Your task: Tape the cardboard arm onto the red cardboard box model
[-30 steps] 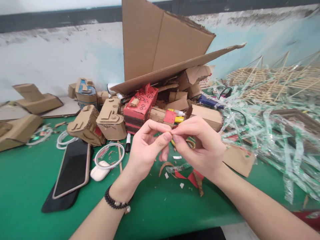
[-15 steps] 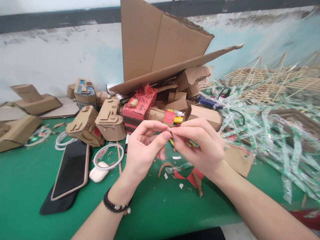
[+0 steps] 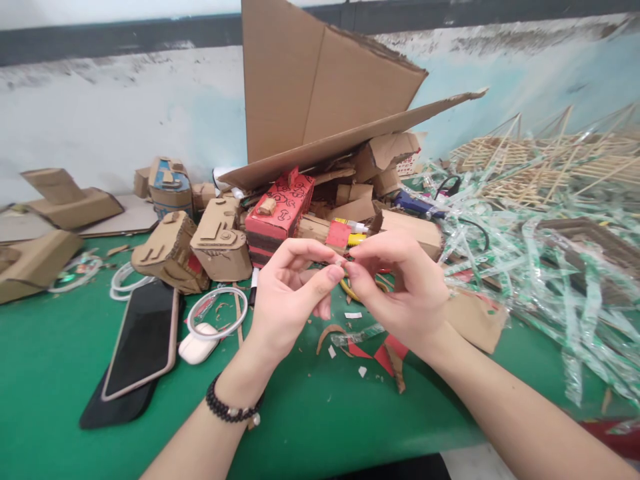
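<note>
My left hand (image 3: 293, 293) is pinched, thumb against forefinger, on a tiny pale scrap (image 3: 340, 261) too small to identify. Against the scrap's other side, my right hand (image 3: 407, 283) has its thumb and forefinger nearly together, and I cannot make out what lies between them. Both hands hover above the green table (image 3: 300, 427). Behind and below them are a yellow ring-shaped handle (image 3: 350, 290), partly hidden, and a red box (image 3: 277, 213) with black drawings. Red paper scraps (image 3: 387, 357) and a curved cardboard strip (image 3: 327, 333) lie beneath the hands.
On the left lie a phone (image 3: 143, 340), a white earbud case (image 3: 197, 345) and a tape ring (image 3: 220, 313). Small cardboard models (image 3: 220, 247) stand behind them. A large folded cardboard sheet (image 3: 300, 87) leans at the back. Tangled clear tape (image 3: 540, 267) and thin wooden sticks (image 3: 550, 160) fill the right.
My right hand's fingers have shifted slightly and its thumb has straightened beside the scrap. My left hand stays almost still, its pinch kept.
</note>
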### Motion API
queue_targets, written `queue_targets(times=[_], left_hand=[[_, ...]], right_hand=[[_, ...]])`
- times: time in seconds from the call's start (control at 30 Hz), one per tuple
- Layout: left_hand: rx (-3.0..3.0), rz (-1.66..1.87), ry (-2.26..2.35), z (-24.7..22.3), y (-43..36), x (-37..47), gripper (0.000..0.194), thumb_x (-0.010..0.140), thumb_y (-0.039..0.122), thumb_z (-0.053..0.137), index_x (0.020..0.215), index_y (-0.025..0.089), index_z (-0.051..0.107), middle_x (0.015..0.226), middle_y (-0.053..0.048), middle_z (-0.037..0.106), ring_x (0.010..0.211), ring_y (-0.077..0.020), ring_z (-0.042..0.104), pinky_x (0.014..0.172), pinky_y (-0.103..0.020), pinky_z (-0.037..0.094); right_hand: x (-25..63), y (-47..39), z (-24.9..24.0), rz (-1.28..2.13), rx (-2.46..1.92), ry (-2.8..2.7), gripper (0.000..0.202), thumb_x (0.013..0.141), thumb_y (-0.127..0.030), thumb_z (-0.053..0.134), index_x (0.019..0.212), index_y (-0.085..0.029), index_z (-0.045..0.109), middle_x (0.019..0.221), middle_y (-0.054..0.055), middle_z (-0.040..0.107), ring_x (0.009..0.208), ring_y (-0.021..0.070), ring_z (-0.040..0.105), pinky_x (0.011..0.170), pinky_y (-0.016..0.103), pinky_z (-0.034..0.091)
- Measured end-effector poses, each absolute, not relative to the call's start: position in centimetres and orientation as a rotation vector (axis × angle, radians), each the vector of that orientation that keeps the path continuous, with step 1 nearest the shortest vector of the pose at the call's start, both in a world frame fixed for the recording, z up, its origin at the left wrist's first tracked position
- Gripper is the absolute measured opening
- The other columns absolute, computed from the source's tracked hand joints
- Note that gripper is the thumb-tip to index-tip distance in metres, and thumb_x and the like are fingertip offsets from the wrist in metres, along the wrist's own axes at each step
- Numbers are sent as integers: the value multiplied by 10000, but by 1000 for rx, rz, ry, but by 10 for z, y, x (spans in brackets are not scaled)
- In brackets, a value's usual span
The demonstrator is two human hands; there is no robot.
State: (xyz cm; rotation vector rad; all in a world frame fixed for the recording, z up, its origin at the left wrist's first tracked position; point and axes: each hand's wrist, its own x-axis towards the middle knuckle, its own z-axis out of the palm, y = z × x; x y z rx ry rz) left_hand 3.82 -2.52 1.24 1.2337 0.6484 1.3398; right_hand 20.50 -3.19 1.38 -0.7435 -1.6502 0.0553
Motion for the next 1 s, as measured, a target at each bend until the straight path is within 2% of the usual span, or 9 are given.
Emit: queue_targets(times=[0.2, 0.5, 0.63, 0.8, 0.9, 1.0], left_hand=[[1228, 1352, 668, 15, -24, 38, 395, 798, 337, 983, 989, 214, 661, 922, 26, 781, 389, -34, 586, 359, -145, 471], [1181, 1345, 589, 11, -22, 36, 337, 828, 222, 956, 1024, 209, 682, 949, 49, 795, 420, -26, 632, 400, -106, 502], [1177, 1356, 579, 11, -21, 37, 328, 830, 208, 955, 1016, 206, 685, 937, 49, 799, 424, -26, 637, 404, -103, 506], [1194, 1381, 571, 12, -20, 37, 335, 814, 198, 967, 989, 197, 682, 908, 46, 806, 416, -25, 631, 402, -96, 511], [1235, 1410, 582, 14, -21, 36, 357, 780, 187, 989, 963, 192, 682, 888, 45, 806, 417, -32, 634, 404, -99, 519], [1296, 1458, 606, 16, -21, 36, 404, 716, 177, 1026, 937, 189, 688, 835, 47, 802, 412, -48, 636, 400, -108, 525]], right_hand=[[205, -30, 11, 6, -737, -1685, 165, 984, -111, 703, 1064, -245, 759, 956, 56, 775, 856, 182, 743, 616, 279, 614], [206, -28, 10, -39, -710, -1686, 186, 971, -88, 726, 1064, -245, 761, 944, 40, 759, 827, 166, 733, 618, 274, 609], [207, -27, 9, -77, -683, -1697, 209, 959, -61, 736, 1080, -231, 759, 954, 39, 748, 763, 139, 705, 633, 266, 593], [207, -26, 8, -113, -647, -1724, 255, 954, -25, 716, 1107, -225, 751, 963, 42, 732, 796, 141, 716, 694, 273, 606], [205, -29, 9, 6, -653, -1708, 257, 943, -14, 693, 1065, -233, 749, 928, 35, 728, 781, 149, 691, 670, 282, 589], [201, -35, 11, 296, -657, -1657, 239, 943, -28, 681, 1030, -240, 749, 900, 26, 729, 794, 155, 680, 638, 270, 569]])
